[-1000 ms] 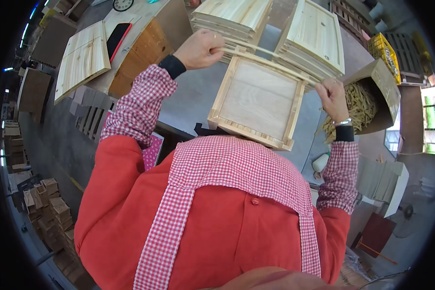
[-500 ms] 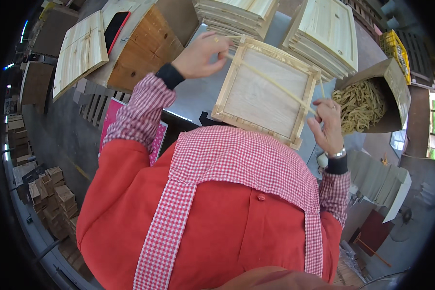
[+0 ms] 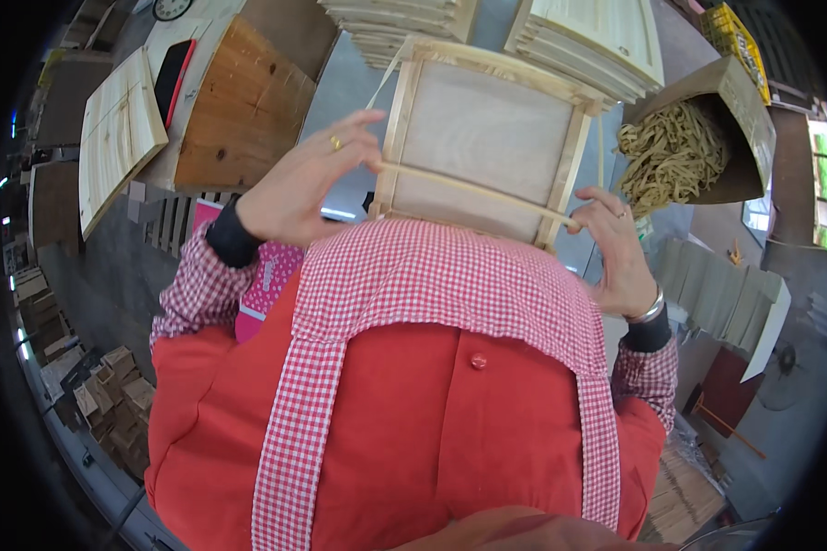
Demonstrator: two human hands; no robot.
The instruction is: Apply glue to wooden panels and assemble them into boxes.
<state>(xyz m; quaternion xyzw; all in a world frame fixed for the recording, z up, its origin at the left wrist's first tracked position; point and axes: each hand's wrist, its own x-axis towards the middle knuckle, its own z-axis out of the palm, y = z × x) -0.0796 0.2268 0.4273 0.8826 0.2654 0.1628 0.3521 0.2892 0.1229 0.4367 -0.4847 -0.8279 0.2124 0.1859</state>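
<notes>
A shallow wooden tray (image 3: pixel 485 119) with a raised frame lies on the table against the front of my apron. A beige elastic band (image 3: pixel 473 187) loops round its far end and stretches down both sides. Its near strand crosses the tray from hand to hand. My left hand (image 3: pixel 317 174), with a ring on one finger, pinches the band just outside the tray's left edge. On the other side, my right hand (image 3: pixel 616 243) grips the band by the near right corner.
A cardboard box (image 3: pixel 740 138) of loose beige bands (image 3: pixel 666 156) stands at the right. Stacks of wooden panels (image 3: pixel 593 41) rise beyond the tray. At the left are a wooden box (image 3: pixel 243 110), a leaning board (image 3: pixel 119 138) and a red-edged phone (image 3: pixel 175 83).
Both hands have come nearer to me, the left moving down and leftward. The band's near strand, earlier slanting across the tray's middle, now lies over its near part.
</notes>
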